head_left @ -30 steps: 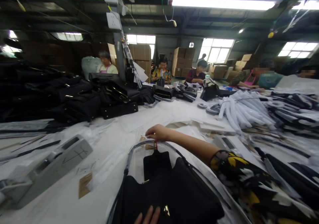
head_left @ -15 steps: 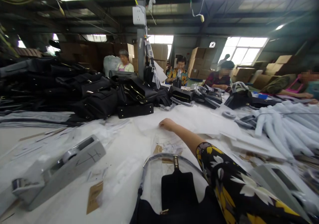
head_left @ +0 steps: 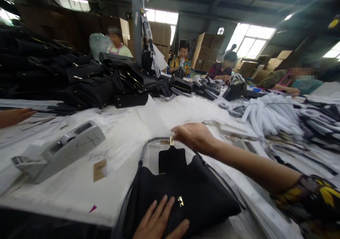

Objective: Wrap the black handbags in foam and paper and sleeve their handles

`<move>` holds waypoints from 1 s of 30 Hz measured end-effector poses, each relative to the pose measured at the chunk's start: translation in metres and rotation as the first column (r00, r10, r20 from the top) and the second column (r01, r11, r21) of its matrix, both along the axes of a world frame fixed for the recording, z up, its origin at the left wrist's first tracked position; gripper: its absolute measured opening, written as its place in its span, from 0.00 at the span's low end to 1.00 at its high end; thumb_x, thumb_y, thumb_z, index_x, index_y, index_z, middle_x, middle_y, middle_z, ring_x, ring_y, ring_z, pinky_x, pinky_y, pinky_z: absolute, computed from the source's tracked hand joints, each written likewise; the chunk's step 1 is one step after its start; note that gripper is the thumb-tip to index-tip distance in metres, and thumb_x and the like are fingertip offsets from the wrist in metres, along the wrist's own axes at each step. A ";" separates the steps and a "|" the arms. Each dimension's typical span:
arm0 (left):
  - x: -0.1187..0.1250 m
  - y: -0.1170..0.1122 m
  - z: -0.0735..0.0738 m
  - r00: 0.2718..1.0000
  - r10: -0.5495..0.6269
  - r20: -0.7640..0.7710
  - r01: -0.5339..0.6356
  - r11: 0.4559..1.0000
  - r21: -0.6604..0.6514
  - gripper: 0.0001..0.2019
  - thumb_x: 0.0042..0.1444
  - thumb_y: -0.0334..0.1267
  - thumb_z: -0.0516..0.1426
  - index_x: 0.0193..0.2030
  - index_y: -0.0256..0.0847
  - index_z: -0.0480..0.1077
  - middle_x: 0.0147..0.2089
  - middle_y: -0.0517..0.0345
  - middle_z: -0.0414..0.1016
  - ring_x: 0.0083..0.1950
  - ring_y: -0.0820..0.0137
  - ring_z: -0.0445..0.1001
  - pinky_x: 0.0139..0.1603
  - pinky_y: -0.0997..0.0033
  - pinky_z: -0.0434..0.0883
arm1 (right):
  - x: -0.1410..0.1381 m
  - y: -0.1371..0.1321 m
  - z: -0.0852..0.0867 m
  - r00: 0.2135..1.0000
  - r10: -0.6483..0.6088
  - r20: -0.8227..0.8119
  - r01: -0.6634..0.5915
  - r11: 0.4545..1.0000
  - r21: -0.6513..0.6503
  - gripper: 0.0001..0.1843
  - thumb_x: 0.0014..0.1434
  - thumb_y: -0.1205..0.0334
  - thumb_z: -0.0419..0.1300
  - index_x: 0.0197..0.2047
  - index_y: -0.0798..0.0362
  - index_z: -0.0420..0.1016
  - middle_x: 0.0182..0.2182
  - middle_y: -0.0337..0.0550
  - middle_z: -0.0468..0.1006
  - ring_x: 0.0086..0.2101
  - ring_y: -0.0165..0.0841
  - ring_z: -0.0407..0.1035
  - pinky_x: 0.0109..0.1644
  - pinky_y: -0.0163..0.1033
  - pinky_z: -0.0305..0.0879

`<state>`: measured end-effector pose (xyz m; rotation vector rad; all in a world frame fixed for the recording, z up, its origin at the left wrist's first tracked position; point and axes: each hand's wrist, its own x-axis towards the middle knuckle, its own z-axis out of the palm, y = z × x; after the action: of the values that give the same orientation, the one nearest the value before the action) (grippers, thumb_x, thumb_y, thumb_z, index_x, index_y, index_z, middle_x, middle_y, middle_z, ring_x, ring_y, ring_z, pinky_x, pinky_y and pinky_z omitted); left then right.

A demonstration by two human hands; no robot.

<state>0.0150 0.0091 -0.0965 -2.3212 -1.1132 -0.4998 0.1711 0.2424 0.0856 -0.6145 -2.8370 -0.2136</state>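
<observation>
A black handbag [head_left: 186,193] lies in front of me on the white table, its flap with a gold clasp [head_left: 180,200] facing up. A plastic-wrapped handle [head_left: 147,147] arches over its far end. My left hand [head_left: 159,223] rests flat on the near part of the bag, fingers spread. My right hand [head_left: 193,136] hovers just beyond the flap's metal tab. Its fingers are pinched on the edge of a thin white paper sheet [head_left: 156,120] that lifts off the table.
A grey tape dispenser [head_left: 63,150] and a brown tag [head_left: 99,170] lie to the left. Black bags [head_left: 87,83] are piled at the back left, white wrapped handles [head_left: 265,115] at the right. Several people sit across the table. Another person's hand [head_left: 13,117] shows at the left edge.
My right hand reached out to the white sheets farther up the table, then drew back to the bag's flap with a sheet. My left hand moved further up onto the bag.
</observation>
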 end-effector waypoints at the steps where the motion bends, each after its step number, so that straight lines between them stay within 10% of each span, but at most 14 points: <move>1: -0.001 -0.002 0.006 1.000 0.003 0.008 -0.003 1.000 -0.009 0.29 0.67 0.31 0.49 0.72 0.59 0.52 0.60 0.53 0.75 0.61 0.62 0.73 0.55 0.64 0.75 | 0.011 -0.023 -0.010 0.998 0.030 0.057 -0.029 0.999 -0.027 0.16 0.73 0.53 0.47 0.43 0.54 0.71 0.32 0.45 0.79 0.33 0.37 0.72 0.39 0.40 0.64; 6: 0.002 -0.015 0.017 0.977 0.080 0.195 -0.039 0.978 -0.207 0.32 0.64 0.28 0.49 0.72 0.58 0.53 0.68 0.56 0.67 0.65 0.60 0.69 0.63 0.56 0.70 | 0.047 -0.105 -0.056 0.979 0.132 0.157 -0.107 0.982 -0.157 0.07 0.67 0.68 0.52 0.39 0.55 0.71 0.41 0.51 0.80 0.43 0.39 0.74 0.53 0.46 0.68; 12: 0.003 -0.025 0.008 0.954 0.138 0.266 -0.072 0.967 -0.245 0.31 0.63 0.29 0.52 0.70 0.62 0.57 0.71 0.64 0.62 0.69 0.57 0.63 0.71 0.44 0.57 | 0.063 -0.146 -0.068 0.992 0.111 0.064 -0.086 0.947 -0.309 0.09 0.60 0.63 0.59 0.45 0.53 0.73 0.58 0.49 0.74 0.66 0.48 0.54 0.73 0.64 0.27; 17: 0.004 -0.028 -0.004 0.956 0.181 0.229 -0.140 0.973 -0.186 0.29 0.64 0.32 0.52 0.71 0.56 0.56 0.72 0.60 0.61 0.71 0.58 0.59 0.73 0.48 0.54 | 0.065 -0.154 -0.076 0.984 0.113 0.136 -0.046 0.906 -0.421 0.31 0.66 0.62 0.54 0.70 0.50 0.56 0.70 0.52 0.55 0.69 0.48 0.46 0.72 0.64 0.35; 23: 0.003 -0.026 -0.004 0.976 0.122 0.183 -0.103 0.988 -0.112 0.30 0.59 0.27 0.54 0.67 0.56 0.63 0.66 0.56 0.70 0.66 0.56 0.67 0.74 0.44 0.44 | 0.072 -0.154 -0.098 0.981 0.145 0.131 -0.061 0.864 -0.499 0.35 0.68 0.57 0.54 0.74 0.48 0.46 0.73 0.52 0.42 0.71 0.46 0.39 0.72 0.60 0.35; 30: 0.019 -0.065 0.047 0.972 0.133 0.196 -0.101 0.981 -0.167 0.21 0.64 0.28 0.48 0.59 0.42 0.72 0.48 0.51 0.82 0.45 0.65 0.81 0.48 0.69 0.77 | 0.075 -0.155 -0.113 0.990 0.119 0.070 -0.071 0.876 -0.477 0.32 0.71 0.53 0.51 0.74 0.48 0.48 0.73 0.54 0.44 0.71 0.45 0.40 0.72 0.60 0.35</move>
<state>0.0338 -0.0554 -0.0498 -2.3582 -1.4249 -0.6413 0.2459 0.0874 -0.0278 -0.5592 -3.0160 0.5013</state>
